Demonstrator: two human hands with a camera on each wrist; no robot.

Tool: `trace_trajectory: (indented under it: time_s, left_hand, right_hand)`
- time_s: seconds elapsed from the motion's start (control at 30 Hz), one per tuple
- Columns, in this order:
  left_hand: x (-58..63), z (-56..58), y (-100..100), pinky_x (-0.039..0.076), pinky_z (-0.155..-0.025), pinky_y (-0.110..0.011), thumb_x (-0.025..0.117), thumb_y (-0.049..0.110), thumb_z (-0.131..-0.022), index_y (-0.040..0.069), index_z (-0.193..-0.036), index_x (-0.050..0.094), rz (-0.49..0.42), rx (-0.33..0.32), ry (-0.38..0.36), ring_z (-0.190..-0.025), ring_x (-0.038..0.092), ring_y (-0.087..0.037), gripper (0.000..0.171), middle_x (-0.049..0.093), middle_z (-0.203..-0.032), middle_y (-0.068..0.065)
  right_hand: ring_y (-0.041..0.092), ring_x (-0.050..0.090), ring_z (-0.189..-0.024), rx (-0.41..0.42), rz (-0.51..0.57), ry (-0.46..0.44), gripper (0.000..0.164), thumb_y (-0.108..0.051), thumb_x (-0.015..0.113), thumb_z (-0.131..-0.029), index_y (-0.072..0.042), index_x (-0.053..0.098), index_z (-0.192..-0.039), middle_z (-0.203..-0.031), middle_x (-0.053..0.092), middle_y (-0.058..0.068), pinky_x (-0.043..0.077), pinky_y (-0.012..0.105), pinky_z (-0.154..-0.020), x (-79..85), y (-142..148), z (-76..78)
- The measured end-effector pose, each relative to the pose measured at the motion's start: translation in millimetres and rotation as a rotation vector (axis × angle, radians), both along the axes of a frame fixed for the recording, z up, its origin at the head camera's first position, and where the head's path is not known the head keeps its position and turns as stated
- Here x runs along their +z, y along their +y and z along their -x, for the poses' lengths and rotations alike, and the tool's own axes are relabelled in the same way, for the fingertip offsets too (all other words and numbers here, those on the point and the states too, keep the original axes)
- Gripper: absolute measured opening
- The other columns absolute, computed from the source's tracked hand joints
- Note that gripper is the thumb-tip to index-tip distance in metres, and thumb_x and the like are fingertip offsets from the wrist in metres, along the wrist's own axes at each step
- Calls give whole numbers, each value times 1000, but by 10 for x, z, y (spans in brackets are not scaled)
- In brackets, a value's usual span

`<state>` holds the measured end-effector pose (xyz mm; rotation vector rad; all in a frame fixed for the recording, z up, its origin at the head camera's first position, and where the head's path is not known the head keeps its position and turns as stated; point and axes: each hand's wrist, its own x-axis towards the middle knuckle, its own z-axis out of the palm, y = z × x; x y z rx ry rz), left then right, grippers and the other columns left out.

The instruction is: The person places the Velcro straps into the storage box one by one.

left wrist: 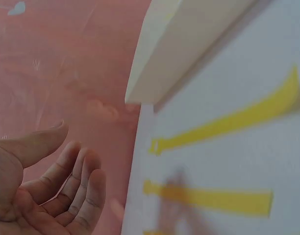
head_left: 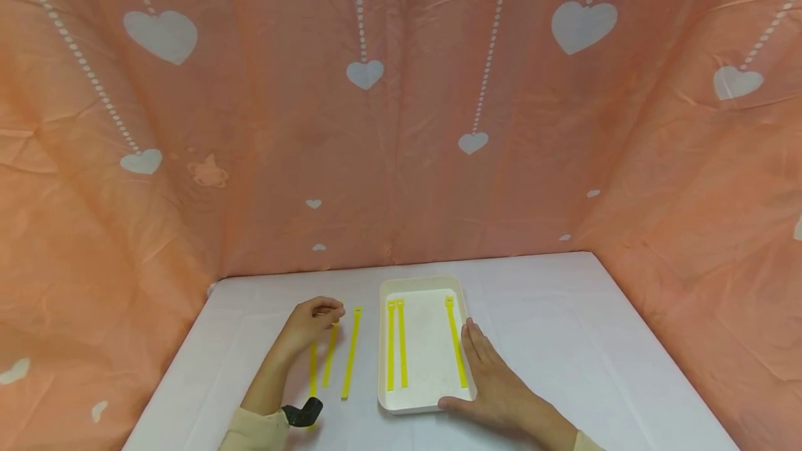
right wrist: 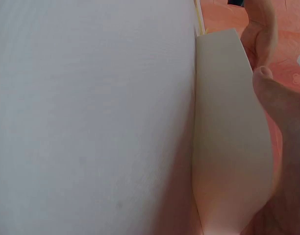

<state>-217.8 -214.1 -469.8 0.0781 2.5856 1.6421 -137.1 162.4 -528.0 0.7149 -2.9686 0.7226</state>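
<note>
My left hand (head_left: 311, 326) hovers over the yellow cable straps on the left, fingers loosely bent; in the left wrist view nothing lies between thumb and fingers (left wrist: 86, 191). Three straps lie lengthwise on the table beside it: a right one (head_left: 351, 353), a middle one (head_left: 328, 360) and a left one (head_left: 313, 367), partly hidden by hand and wrist. A white rectangular tray (head_left: 426, 346) holds three more, two at its left (head_left: 403, 346) and one at its right (head_left: 456, 343). Against the tray's right side rests my right hand (head_left: 495, 381), fingers straight, thumb at the near rim.
The table has a white cover (head_left: 564, 339). Behind it and at both sides hangs an orange curtain (head_left: 401, 193) with white hearts. A black wrist camera mount (head_left: 303, 413) sits at my left sleeve, over the near end of the left strap.
</note>
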Motion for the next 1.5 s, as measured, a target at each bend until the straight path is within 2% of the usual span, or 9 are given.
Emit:
trace_trajectory:
  time_s: [0.1,0.23,0.37,0.5,0.83,0.97,1.1,1.27,1.5]
  left_hand:
    - [-18,-43,-117,62,-97,-50,72,13,-104,-8,-126,70,14,33,-9,-107,73,-40,30,76,-114,-19]
    - [-68,-70,-262,63,-91,-44,74,14,-103,-8,-125,70,42,59,-1,-105,74,-36,32,77,-111,-16]
    - [-129,-90,-384,64,-83,-39,74,14,-103,-10,-126,68,59,59,-4,-101,74,-32,34,77,-111,-17]
    - [-165,-115,-469,65,-81,-40,72,10,-103,-13,-127,66,57,47,-10,-99,75,-33,34,76,-113,-22]
    - [-272,-104,-554,58,-83,-34,77,12,-99,-10,-126,67,150,63,-48,-102,69,-26,36,73,-110,-15]
    - [-329,-87,-580,56,-88,-37,80,12,-97,-10,-125,67,193,60,-46,-106,68,-31,38,71,-113,-18]
    - [-369,-85,-594,57,-92,-44,81,9,-95,-12,-128,63,189,57,-52,-109,67,-37,44,69,-118,-24]
    - [-379,-87,-578,57,-94,-47,83,7,-91,-14,-129,61,204,56,-54,-109,66,-37,49,67,-119,-26]
    - [-422,-81,-598,55,-87,-38,86,7,-89,-12,-126,65,240,53,-39,-103,64,-30,47,67,-115,-20]
  right_hand:
    - [42,16,-164,2,4,-2,134,-85,64,-87,11,15,-167,-176,12,27,31,57,-128,1,5,-2]
    - [43,17,-163,7,2,24,133,-84,65,-88,12,17,-165,-175,14,29,30,57,-128,1,6,-6]
    - [42,19,-163,6,-17,46,132,-84,64,-88,13,19,-165,-175,16,29,29,56,-127,4,4,-8]
    - [42,18,-163,6,-20,43,132,-84,64,-88,13,19,-165,-175,16,29,29,56,-128,13,0,-7]
    - [42,17,-163,5,-17,25,133,-85,63,-88,12,17,-166,-175,14,29,30,56,-128,-1,7,6]
    - [42,17,-163,5,-22,28,133,-85,63,-87,12,17,-165,-175,14,29,29,56,-128,-14,5,11]
    - [42,17,-163,5,-21,27,134,-86,62,-87,12,16,-166,-176,14,29,30,56,-128,-20,6,11]
    - [42,17,-163,4,-21,22,134,-86,62,-87,12,15,-166,-176,12,29,30,56,-128,-17,7,13]
    - [43,17,-163,6,-24,34,133,-86,62,-88,12,16,-166,-176,13,29,29,55,-128,-30,5,16]
